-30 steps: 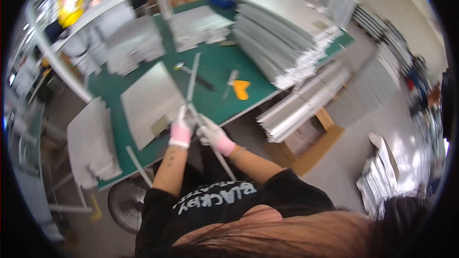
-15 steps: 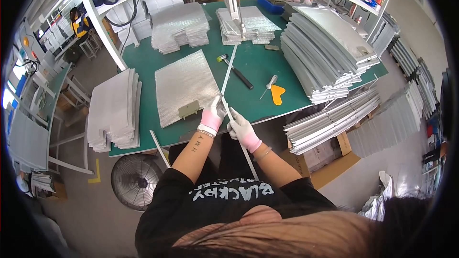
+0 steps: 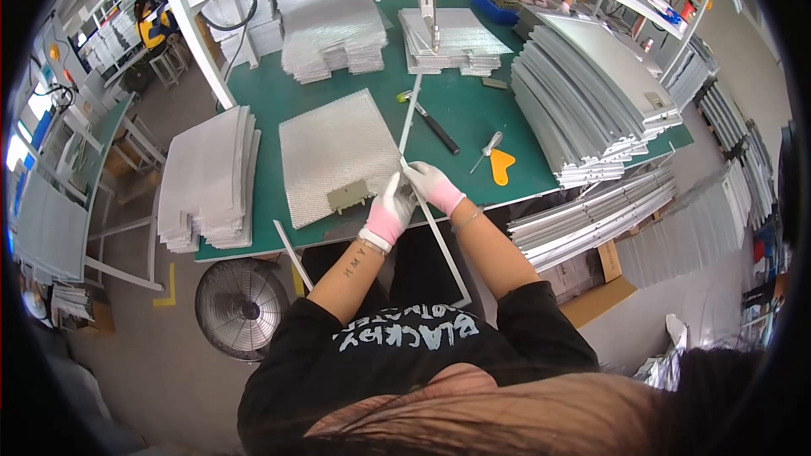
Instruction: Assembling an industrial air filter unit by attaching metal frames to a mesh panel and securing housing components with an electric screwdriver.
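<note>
A long thin silver-white metal strip [image 3: 411, 118] runs from the far part of the green table past its near edge to my lap, its lower end bent sideways. My right hand [image 3: 435, 187], in a white and pink glove, pinches the strip near the table edge. Just left of it my left hand [image 3: 390, 211], gloved alike, has its thumb up and its curled fingers against the strip; the fingertips are partly hidden. Beside the hands lies a silver mesh panel [image 3: 334, 148] with a grey-green plate [image 3: 348, 195] at its near edge.
A hammer [image 3: 435, 128], a screwdriver [image 3: 487, 150] and an orange scraper [image 3: 502, 167] lie right of the strip. Stacked mesh panels [image 3: 207, 173] stand left, and a tall panel stack [image 3: 574, 93] right. A power driver [image 3: 434, 0] hangs overhead. A floor fan [image 3: 242, 310] stands below.
My right hand has moved up the strip, near its earlier left-hand grip. My left hand has come lower, its thumb now raised. The view has shifted slightly.
</note>
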